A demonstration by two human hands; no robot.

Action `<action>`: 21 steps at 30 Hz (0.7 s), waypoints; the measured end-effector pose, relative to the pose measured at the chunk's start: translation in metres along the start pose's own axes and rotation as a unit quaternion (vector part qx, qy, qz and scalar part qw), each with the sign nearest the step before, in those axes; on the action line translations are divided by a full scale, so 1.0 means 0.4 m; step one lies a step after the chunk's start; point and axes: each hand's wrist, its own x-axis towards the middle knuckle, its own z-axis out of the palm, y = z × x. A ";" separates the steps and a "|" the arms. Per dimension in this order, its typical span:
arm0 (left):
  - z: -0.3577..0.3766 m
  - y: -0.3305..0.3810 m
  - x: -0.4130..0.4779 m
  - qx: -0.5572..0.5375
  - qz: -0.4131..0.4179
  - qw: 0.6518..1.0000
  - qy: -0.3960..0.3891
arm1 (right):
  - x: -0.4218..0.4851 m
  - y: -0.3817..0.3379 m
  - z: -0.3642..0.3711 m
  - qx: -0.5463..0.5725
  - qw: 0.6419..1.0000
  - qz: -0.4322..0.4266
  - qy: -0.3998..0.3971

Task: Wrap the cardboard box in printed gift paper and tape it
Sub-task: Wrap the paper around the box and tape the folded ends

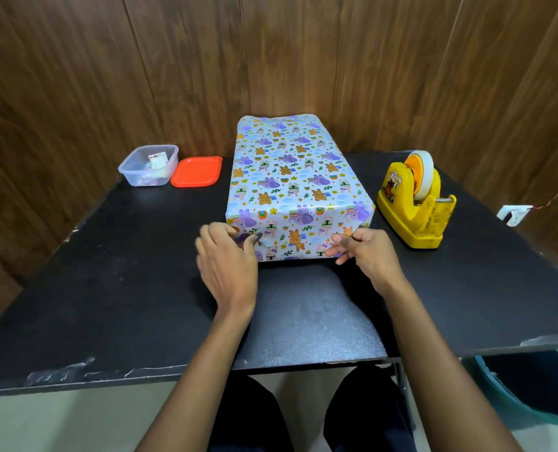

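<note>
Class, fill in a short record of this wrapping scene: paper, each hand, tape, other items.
Paper: gift paper covers top and near end; box hidden beneath
Left hand: grips paper at near left corner
Right hand: pinches paper at near right corner
Tape: yellow tape dispenser, right of the paper, untouched
Others: clear container and orange lid, far left
Surface: black table

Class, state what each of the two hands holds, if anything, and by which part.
Both hold the gift paper at its near end: the left hand pinches the near-left corner, the right hand the near-right corner.
</note>
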 end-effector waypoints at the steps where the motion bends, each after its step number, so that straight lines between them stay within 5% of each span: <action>1: -0.004 -0.005 0.005 0.043 0.041 0.998 0.027 | -0.002 -0.003 -0.001 0.001 1.000 -0.001 -0.001; 4: -0.007 -0.028 0.030 0.111 0.115 0.984 0.075 | -0.004 -0.009 -0.003 0.005 1.000 0.003 -0.009; 8: -0.018 -0.043 0.080 0.167 0.276 0.946 0.034 | -0.004 -0.014 -0.007 -0.017 1.000 0.014 -0.005; 10: -0.023 -0.026 0.118 0.220 0.401 0.889 -0.009 | -0.007 -0.021 -0.011 -0.030 0.999 0.022 -0.005; 13: -0.021 0.013 0.189 0.238 0.617 0.741 -0.117 | -0.010 -0.027 -0.012 -0.038 0.999 0.032 -0.011; 15: -0.016 0.037 0.231 0.253 0.686 0.658 -0.181 | -0.009 -0.030 -0.011 -0.038 0.998 0.039 -0.012; 18: 0.001 0.045 0.256 0.252 0.705 0.613 -0.252 | -0.006 -0.034 -0.004 -0.038 0.998 0.055 -0.008; 21: 0.008 0.037 0.259 0.219 0.701 0.615 -0.286 | -0.004 -0.039 0.000 -0.031 0.997 0.077 -0.005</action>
